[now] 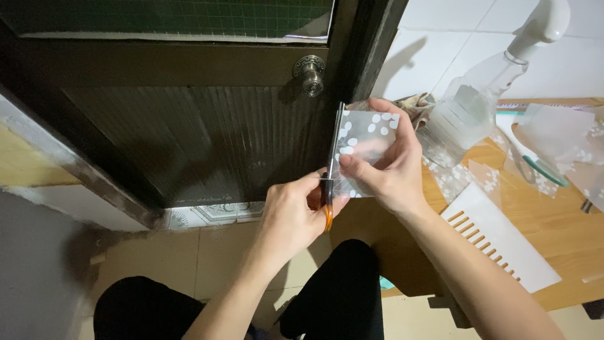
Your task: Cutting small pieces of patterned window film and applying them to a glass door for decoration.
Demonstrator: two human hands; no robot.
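Head view: looking down on two bare hands above the knees, in front of a dark door.
Left hand (292,214): closed through the orange handles of the scissors (329,173); blades pointing up and away, narrowly parted on the sheet's left edge.
Right hand (384,167): pinching the clear dotted sheet (368,135) between thumb and fingers, holding it upright and taut.
Sheet position: in the air between both hands, just right of the blades, level with the edge of the wooden table (553,233).
Cut line: running along the left margin of the sheet; blade tips near its upper edge; how much is already severed cannot be told.
Step in hand: judged as trimming a narrow strip off the sheet's left side, apparently late in the stroke.
Next move calls for: steady tension from the pinching fingers, blades kept square to the film, thumb well clear of the cutting line.
Nearby on table: clear spray bottle (478,107) with white trigger head, white slotted card (500,242), loose dotted film offcuts (469,179).
Background: round metal door knob (309,73) above the blade tips; tiled floor below.
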